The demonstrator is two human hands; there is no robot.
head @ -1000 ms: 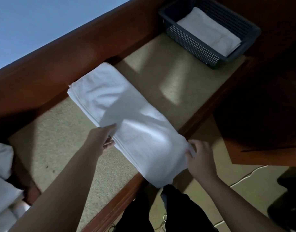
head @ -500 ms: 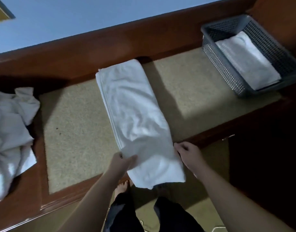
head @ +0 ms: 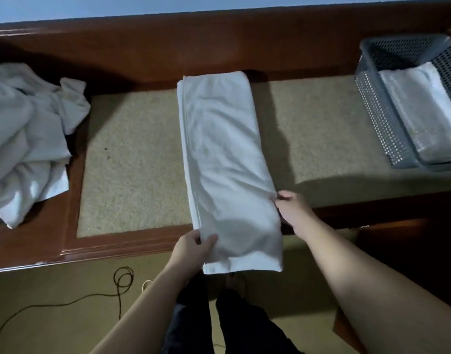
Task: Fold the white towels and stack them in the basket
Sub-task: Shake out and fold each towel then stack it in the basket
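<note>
Wooden bench w/ a tan carpet-like inset, dark wood back rail behind it, pale blue wall above. I see the folded towel lying across the middle of the inset, long axis running from the back rail toward me, near end hanging over the front edge. It's white, folded into a long narrow strip, layered edges stacked along its left side, top face softly wrinkled, shadowed near the lower end. Left hand holds the near left corner, thumb on top, fingers under the cloth. Right hand pinches the right edge a bit further up, fingers curled at the fold. Far right: gray perforated basket sitting on the bench, w/ a folded white towel in the basket lying flat inside. Far left: heap of unfolded towels, crumpled, partly over the bench end. Dark cord looped on the floor below, near my view of the person's dark trousers.
</note>
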